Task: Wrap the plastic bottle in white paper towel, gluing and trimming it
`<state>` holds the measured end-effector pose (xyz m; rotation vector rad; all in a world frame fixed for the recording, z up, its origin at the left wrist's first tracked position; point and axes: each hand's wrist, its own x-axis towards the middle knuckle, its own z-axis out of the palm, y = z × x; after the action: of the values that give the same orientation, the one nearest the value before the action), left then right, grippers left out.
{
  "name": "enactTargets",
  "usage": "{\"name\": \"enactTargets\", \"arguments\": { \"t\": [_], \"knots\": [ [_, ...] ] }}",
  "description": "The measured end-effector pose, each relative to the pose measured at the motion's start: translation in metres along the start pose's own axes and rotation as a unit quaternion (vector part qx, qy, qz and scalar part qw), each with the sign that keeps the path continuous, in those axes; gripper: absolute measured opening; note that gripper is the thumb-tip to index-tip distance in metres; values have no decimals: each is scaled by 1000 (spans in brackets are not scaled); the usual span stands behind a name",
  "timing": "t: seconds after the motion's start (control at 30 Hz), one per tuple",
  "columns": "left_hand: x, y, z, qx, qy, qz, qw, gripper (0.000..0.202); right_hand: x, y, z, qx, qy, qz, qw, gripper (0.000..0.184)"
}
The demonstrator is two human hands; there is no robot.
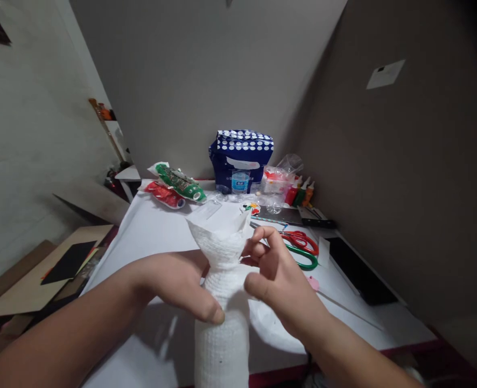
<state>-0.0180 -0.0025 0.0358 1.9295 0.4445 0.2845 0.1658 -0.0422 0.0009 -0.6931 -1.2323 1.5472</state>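
A tall white wrapped bundle of textured paper or cloth stands upright at the near edge of the white table. Its top is gathered into a narrow neck that flares open above. My left hand wraps around the neck from the left, thumb pressed on the front. My right hand pinches the neck from the right, fingers curled. Both hands are closed on the bundle.
Red scissors and green scissors lie right of my hands. At the back stand a blue dotted bag, paint bottles, a small palette and red and green packets. A black tablet lies right. Cardboard lies left.
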Motion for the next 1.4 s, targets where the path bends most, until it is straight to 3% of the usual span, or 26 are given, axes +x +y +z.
{"name": "enactTargets", "arguments": {
  "t": [0.1, 0.23, 0.43, 0.5, 0.6, 0.63, 0.7, 0.8, 0.93, 1.03, 1.13, 1.2, 1.33, 1.4],
  "knots": [
    [-1, 1, 1, -2, 12, -46, 999, 63, -3, 2, 3, -34, 11, -11, 999, 60],
    [1, 1, 3, 0, 38, -82, 996, 59, 3, 3, 2, -18, -19, -3, 1000, 53],
    [3, -4, 3, -72, 7, -146, 987, 43, 8, 6, -17, 59, -53, 58, 995, 45],
    [2, -5, 2, -94, -13, -152, 984, 42, 8, 8, -26, 44, -30, 45, 998, 37],
    [1, -6, 1, -119, -19, -150, 981, 47, 4, 10, -40, -92, 69, -27, 993, 9],
    [1, -7, 1, -127, -16, -149, 980, 46, 2, 9, -44, -160, 99, -63, 980, 4],
    [2, -10, 2, -145, -6, -144, 979, 44, -3, 6, -50, -316, 111, -159, 929, 17],
    [4, -15, 3, -164, 12, -124, 979, 45, -7, -1, -54, -469, 58, -284, 834, 26],
    [4, -19, 2, -167, -3, -103, 981, 46, -5, -10, -55, -505, 29, -345, 791, 26],
    [4, -23, 1, -159, -28, -105, 981, 40, 3, -20, -53, -529, 37, -418, 737, 15],
    [5, -29, 1, -158, -57, -98, 981, 35, 14, -33, -49, -572, -17, -433, 697, 45],
    [7, -34, -1, -158, -70, -102, 980, 39, 23, -40, -49, -583, -78, -374, 717, 48],
    [8, -46, -11, -136, -59, -156, 977, 54, 45, -49, -60, -493, -159, -193, 833, 22],
    [6, -52, -20, -122, -34, -179, 976, 51, 54, -48, -71, -444, -166, -136, 870, 14]
  ]
}}
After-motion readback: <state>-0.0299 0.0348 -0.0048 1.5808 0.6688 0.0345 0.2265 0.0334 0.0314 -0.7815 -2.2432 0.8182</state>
